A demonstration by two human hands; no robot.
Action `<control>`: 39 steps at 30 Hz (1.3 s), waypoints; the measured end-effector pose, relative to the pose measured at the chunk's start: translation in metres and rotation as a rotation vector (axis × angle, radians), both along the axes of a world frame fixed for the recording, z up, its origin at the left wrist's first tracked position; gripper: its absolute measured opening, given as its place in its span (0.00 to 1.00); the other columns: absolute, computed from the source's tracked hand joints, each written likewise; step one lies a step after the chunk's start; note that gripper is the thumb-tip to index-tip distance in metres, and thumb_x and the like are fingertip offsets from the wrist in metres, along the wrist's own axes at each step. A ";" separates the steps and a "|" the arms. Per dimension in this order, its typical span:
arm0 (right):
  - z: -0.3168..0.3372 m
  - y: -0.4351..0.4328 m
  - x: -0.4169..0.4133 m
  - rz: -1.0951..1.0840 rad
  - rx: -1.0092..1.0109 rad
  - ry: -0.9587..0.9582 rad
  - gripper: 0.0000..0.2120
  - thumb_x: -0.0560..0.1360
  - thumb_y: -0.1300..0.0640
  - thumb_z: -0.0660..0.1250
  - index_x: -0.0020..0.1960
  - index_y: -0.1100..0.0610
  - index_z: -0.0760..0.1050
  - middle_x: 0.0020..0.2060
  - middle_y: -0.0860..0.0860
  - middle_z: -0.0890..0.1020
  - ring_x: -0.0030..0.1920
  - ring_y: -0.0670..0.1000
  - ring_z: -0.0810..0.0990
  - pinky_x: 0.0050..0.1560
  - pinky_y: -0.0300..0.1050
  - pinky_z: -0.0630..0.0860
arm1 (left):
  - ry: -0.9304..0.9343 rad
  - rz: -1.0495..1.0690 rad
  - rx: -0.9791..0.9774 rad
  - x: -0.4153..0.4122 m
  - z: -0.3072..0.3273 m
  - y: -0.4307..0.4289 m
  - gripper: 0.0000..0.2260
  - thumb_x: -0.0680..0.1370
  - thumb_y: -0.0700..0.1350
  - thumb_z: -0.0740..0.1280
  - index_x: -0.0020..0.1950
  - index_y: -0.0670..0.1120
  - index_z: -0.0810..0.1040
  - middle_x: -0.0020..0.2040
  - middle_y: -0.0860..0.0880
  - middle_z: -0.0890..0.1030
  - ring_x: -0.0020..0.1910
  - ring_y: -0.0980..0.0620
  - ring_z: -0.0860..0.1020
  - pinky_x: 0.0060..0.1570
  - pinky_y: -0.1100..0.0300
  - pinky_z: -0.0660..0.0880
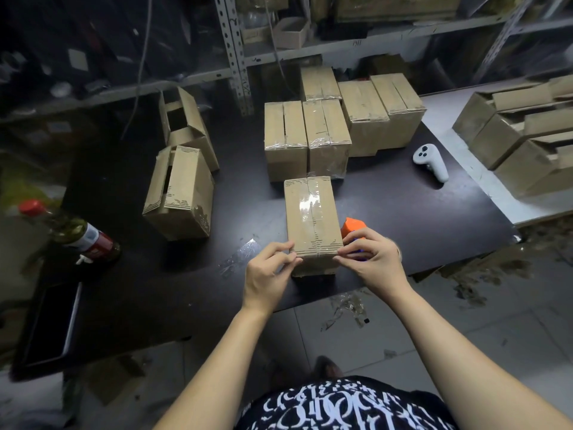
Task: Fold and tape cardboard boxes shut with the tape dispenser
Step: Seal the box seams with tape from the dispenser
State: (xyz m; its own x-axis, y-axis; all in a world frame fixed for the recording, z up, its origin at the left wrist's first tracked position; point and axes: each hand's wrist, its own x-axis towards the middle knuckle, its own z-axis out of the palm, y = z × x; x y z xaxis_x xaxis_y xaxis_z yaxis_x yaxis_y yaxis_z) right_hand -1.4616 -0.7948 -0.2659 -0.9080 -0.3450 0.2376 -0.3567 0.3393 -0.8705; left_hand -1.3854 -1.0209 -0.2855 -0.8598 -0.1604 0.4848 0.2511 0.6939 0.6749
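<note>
A small cardboard box lies on the dark table right in front of me, flaps closed, with clear tape running along its top seam and over the near edge. My left hand pinches the box's near left corner with curled fingers. My right hand holds the orange tape dispenser against the box's right side, and its thumb and forefinger touch the near right corner. Most of the dispenser is hidden under that hand.
Several taped boxes stand just behind the box. Two open boxes sit at the left, more unsealed ones at the right. Also on the table are a white controller, a red-capped bottle and a tape scrap. Metal shelving stands behind.
</note>
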 end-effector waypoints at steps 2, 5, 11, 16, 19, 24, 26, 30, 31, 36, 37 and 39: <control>0.001 0.000 -0.002 0.009 0.006 0.007 0.08 0.68 0.67 0.81 0.43 0.58 0.86 0.47 0.52 0.83 0.44 0.45 0.85 0.48 0.37 0.83 | 0.015 -0.017 -0.025 -0.002 0.000 -0.001 0.04 0.71 0.33 0.78 0.42 0.36 0.84 0.49 0.42 0.85 0.49 0.50 0.84 0.56 0.68 0.78; 0.002 0.000 -0.004 0.020 0.027 0.026 0.08 0.67 0.68 0.81 0.42 0.59 0.86 0.46 0.52 0.82 0.44 0.43 0.84 0.47 0.34 0.81 | 0.031 -0.041 -0.074 -0.004 0.000 -0.005 0.05 0.71 0.33 0.78 0.41 0.36 0.83 0.47 0.42 0.84 0.50 0.50 0.84 0.57 0.69 0.76; 0.002 -0.001 -0.005 -0.017 0.033 0.016 0.13 0.66 0.71 0.81 0.41 0.55 0.85 0.44 0.50 0.83 0.44 0.43 0.83 0.44 0.30 0.78 | 0.024 -0.047 -0.044 -0.007 0.000 -0.010 0.07 0.68 0.31 0.79 0.44 0.36 0.85 0.49 0.42 0.85 0.51 0.52 0.83 0.57 0.71 0.76; 0.001 0.000 -0.003 -0.098 -0.004 -0.157 0.16 0.70 0.73 0.76 0.50 0.56 0.84 0.45 0.49 0.86 0.46 0.41 0.84 0.48 0.32 0.80 | 0.041 -0.082 -0.091 -0.001 -0.001 -0.003 0.09 0.68 0.31 0.79 0.45 0.37 0.85 0.47 0.43 0.83 0.47 0.55 0.81 0.52 0.67 0.79; 0.002 0.000 -0.003 -0.137 -0.019 -0.199 0.14 0.70 0.72 0.76 0.50 0.56 0.85 0.44 0.49 0.87 0.46 0.39 0.84 0.50 0.31 0.79 | 0.005 -0.104 -0.067 0.004 0.000 0.000 0.10 0.69 0.36 0.80 0.48 0.39 0.85 0.48 0.46 0.81 0.43 0.58 0.78 0.45 0.61 0.79; 0.006 -0.005 0.001 -0.150 -0.020 -0.199 0.11 0.69 0.61 0.82 0.48 0.51 0.86 0.42 0.39 0.87 0.47 0.39 0.85 0.48 0.25 0.75 | 0.047 -0.066 -0.287 -0.003 0.003 -0.003 0.13 0.67 0.40 0.82 0.49 0.44 0.84 0.48 0.47 0.80 0.41 0.49 0.76 0.37 0.52 0.75; 0.005 -0.007 -0.002 -0.207 0.003 -0.208 0.12 0.67 0.58 0.83 0.48 0.50 0.87 0.43 0.40 0.87 0.48 0.39 0.84 0.49 0.24 0.73 | 0.089 -0.080 -0.364 -0.004 0.005 0.000 0.15 0.66 0.38 0.83 0.49 0.43 0.83 0.45 0.46 0.79 0.42 0.48 0.74 0.35 0.50 0.74; 0.000 -0.015 0.001 -0.329 -0.020 -0.221 0.10 0.67 0.58 0.83 0.46 0.52 0.86 0.42 0.40 0.86 0.46 0.36 0.82 0.47 0.24 0.72 | 0.122 -0.078 -0.412 -0.008 0.002 0.001 0.13 0.68 0.43 0.82 0.48 0.43 0.82 0.45 0.47 0.78 0.44 0.48 0.74 0.38 0.52 0.71; 0.000 -0.018 0.002 -0.364 -0.024 -0.214 0.09 0.68 0.58 0.83 0.45 0.51 0.86 0.41 0.40 0.85 0.45 0.36 0.82 0.46 0.24 0.72 | 0.116 -0.088 -0.399 -0.011 0.002 0.001 0.13 0.69 0.47 0.80 0.49 0.44 0.83 0.46 0.48 0.79 0.45 0.48 0.75 0.41 0.53 0.70; 0.001 -0.029 0.003 -0.498 -0.043 -0.241 0.06 0.71 0.56 0.80 0.44 0.52 0.84 0.39 0.42 0.84 0.40 0.39 0.82 0.43 0.29 0.75 | 0.037 0.076 -0.196 -0.030 0.022 -0.010 0.07 0.72 0.47 0.78 0.48 0.47 0.86 0.50 0.52 0.82 0.52 0.53 0.78 0.50 0.59 0.62; 0.003 -0.032 0.005 -0.487 -0.051 -0.260 0.05 0.72 0.55 0.80 0.44 0.52 0.84 0.40 0.42 0.84 0.40 0.40 0.82 0.44 0.32 0.77 | -0.003 0.155 -0.168 -0.036 0.027 -0.015 0.07 0.73 0.45 0.77 0.50 0.47 0.86 0.52 0.51 0.82 0.53 0.52 0.79 0.52 0.59 0.60; 0.006 -0.039 0.012 -0.449 -0.063 -0.308 0.07 0.73 0.51 0.79 0.48 0.50 0.83 0.44 0.43 0.85 0.42 0.41 0.84 0.45 0.38 0.82 | -0.157 0.276 -0.118 -0.054 0.035 -0.029 0.09 0.76 0.46 0.75 0.56 0.48 0.85 0.58 0.50 0.79 0.59 0.49 0.77 0.56 0.57 0.59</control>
